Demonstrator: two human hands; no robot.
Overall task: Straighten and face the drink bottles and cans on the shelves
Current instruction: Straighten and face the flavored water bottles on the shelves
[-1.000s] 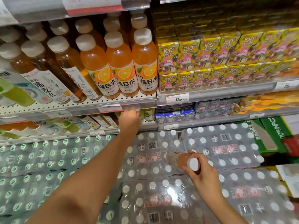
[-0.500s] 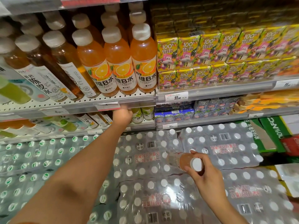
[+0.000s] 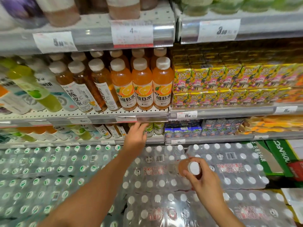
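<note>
Top-shelf bottles (image 3: 124, 7) are cut off by the upper edge and blurred; labels unreadable. Price tags (image 3: 132, 32) smeared, only lead digits legible. Left hand (image 3: 136, 138) hides the lower-shelf bottle (image 3: 150, 130) it reaches to; whether fingers touch or grip it can't be told. Right hand (image 3: 205, 179) covers much of the held bottle (image 3: 183, 167), label unseen. Both forearms run off the bottom edge. Far-left bottles (image 3: 21, 89) blur and are cut by the left edge. Water packs (image 3: 164, 215) cropped at bottom.
</note>
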